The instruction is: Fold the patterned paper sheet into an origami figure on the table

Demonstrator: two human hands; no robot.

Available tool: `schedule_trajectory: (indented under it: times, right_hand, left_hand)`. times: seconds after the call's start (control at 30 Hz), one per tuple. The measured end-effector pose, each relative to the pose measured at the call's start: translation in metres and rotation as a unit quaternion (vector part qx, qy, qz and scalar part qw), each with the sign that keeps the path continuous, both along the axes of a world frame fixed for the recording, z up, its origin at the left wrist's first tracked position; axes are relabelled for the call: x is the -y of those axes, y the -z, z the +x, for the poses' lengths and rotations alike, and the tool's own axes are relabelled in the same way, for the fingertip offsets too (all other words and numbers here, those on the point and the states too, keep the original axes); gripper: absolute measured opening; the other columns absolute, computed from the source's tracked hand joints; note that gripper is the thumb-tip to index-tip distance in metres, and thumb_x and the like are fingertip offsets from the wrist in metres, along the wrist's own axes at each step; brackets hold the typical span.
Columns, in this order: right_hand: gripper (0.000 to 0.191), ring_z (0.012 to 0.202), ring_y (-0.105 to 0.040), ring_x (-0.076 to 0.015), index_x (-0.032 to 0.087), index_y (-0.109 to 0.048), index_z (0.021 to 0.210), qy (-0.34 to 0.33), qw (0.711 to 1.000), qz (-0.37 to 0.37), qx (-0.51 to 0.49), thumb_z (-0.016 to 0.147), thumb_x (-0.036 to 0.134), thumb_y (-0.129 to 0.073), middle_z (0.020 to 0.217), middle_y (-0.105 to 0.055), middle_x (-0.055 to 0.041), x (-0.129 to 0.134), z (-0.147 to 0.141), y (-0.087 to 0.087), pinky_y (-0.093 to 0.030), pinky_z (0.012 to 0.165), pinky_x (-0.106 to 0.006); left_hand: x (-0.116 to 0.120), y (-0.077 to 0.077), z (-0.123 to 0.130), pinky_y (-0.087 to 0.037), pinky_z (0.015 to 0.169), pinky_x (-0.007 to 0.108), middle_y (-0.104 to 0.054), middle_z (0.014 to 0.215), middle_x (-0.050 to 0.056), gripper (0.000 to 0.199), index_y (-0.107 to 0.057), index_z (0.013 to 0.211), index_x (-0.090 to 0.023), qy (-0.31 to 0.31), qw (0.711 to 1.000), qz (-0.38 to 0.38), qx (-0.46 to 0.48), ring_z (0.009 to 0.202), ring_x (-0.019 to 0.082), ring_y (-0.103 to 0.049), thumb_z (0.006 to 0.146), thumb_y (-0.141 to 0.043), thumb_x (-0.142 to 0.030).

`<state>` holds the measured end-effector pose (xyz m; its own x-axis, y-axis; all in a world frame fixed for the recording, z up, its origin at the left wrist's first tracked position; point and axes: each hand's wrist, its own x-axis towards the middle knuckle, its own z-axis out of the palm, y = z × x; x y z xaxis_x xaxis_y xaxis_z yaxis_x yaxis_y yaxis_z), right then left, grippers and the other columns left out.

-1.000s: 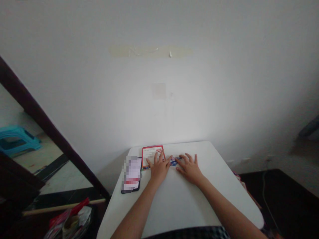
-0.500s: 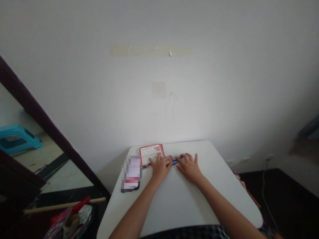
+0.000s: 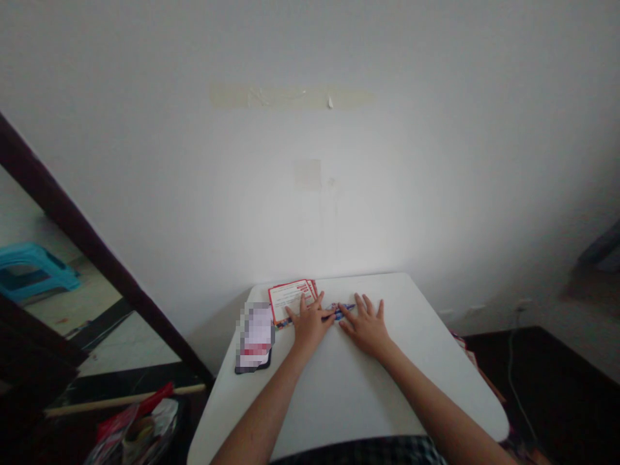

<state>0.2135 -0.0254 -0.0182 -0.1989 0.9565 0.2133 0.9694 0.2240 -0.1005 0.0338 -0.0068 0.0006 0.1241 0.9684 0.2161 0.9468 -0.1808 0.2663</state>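
A small blue, patterned folded paper [image 3: 345, 312] lies flat on the white table [image 3: 358, 394] between my hands. My left hand [image 3: 310, 323] has its fingers spread, some of them resting over the red-edged printed cards [image 3: 287, 298], with its thumb at the left end of the folded paper. From the other side, my right hand [image 3: 367, 326] lies with fingers apart, its index finger and thumb touching the paper's right part. The paper is partly hidden under the fingers, and neither hand is closed around it.
A phone [image 3: 267, 363], mostly blurred out, lies left of the cards near the table's left edge. The wall [image 3: 329, 226] stands directly behind the table. On the floor at lower left is a bin with bags [image 3: 145, 426], below a dark-framed mirror [image 3: 97, 239].
My left hand's fingers have spread wider, and the cards have shifted slightly left. My right index finger has bent inward over the folded paper, and more of the paper shows.
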Motion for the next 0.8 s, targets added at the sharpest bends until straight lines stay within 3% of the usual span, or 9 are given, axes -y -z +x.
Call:
schedule_trajectory:
  times: [0.13, 0.27, 0.37, 0.43, 0.63, 0.8]
  right_hand:
    - [0.052, 0.144, -0.017, -0.0357, 0.048, -0.033, 0.143, -0.001, 1.0, -0.007, -0.005, 0.093, 0.063, -0.029, 0.158, -0.023, -0.0061, -0.002, 0.002, 0.0, -0.001, 0.107, -0.073]
    - [0.045, 0.139, -0.028, -0.0296, 0.047, -0.037, 0.141, -0.01, 0.998, 0.022, -0.051, 0.096, 0.05, -0.038, 0.154, -0.031, -0.0032, -0.009, 0.015, -0.004, -0.015, 0.109, -0.068]
    - [0.03, 0.128, -0.04, -0.026, 0.044, -0.062, 0.12, 0.001, 0.995, 0.047, -0.094, 0.094, 0.045, -0.046, 0.135, -0.053, -0.0011, -0.013, 0.027, -0.007, -0.014, 0.112, -0.065]
    - [0.025, 0.123, -0.044, -0.0261, 0.041, -0.069, 0.108, -0.003, 0.993, 0.042, -0.114, 0.092, 0.045, -0.05, 0.124, -0.059, -0.0017, -0.014, 0.031, -0.008, -0.015, 0.111, -0.065]
    - [0.024, 0.12, -0.044, -0.0269, 0.039, -0.071, 0.102, 0.005, 0.991, 0.036, -0.126, 0.09, 0.049, -0.053, 0.119, -0.06, -0.003, -0.016, 0.027, -0.008, -0.019, 0.109, -0.064]
    - [0.021, 0.118, -0.046, -0.026, 0.037, -0.072, 0.098, 0.008, 0.989, 0.033, -0.143, 0.089, 0.047, -0.056, 0.116, -0.061, -0.0027, -0.019, 0.024, -0.008, -0.021, 0.109, -0.06]
  left_hand:
    - [-0.001, 0.004, -0.001, 0.0, 0.098, 0.085, -0.039, 0.153, -0.009, 0.027, -0.067, 0.11, -0.052, 0.007, 1.0, 0.003, 0.008, 0.144, 0.043, -0.015, 0.086, -0.055, -0.053]
    - [-0.002, 0.007, -0.003, -0.001, 0.1, 0.083, -0.037, 0.153, -0.011, 0.026, -0.067, 0.11, -0.052, 0.011, 1.0, 0.004, 0.02, 0.143, 0.04, -0.018, 0.086, -0.058, -0.048]
    - [-0.001, 0.006, -0.004, -0.003, 0.102, 0.082, -0.039, 0.152, -0.011, 0.023, -0.069, 0.106, -0.049, 0.021, 0.999, 0.001, 0.03, 0.142, 0.037, -0.021, 0.086, -0.059, -0.043]
    - [0.0, 0.005, -0.004, -0.004, 0.102, 0.082, -0.041, 0.151, -0.011, 0.021, -0.07, 0.102, -0.048, 0.023, 0.999, -0.001, 0.033, 0.142, 0.036, -0.023, 0.086, -0.059, -0.042]
    - [0.001, 0.0, 0.001, -0.005, 0.103, 0.081, -0.041, 0.151, -0.009, 0.023, -0.071, 0.101, -0.046, 0.008, 1.0, -0.007, 0.026, 0.14, 0.037, -0.025, 0.083, -0.06, -0.054]
    - [-0.003, 0.001, 0.004, -0.003, 0.102, 0.082, -0.042, 0.15, -0.008, 0.023, -0.071, 0.101, -0.044, 0.001, 1.0, -0.013, 0.028, 0.14, 0.037, -0.026, 0.082, -0.062, -0.053]
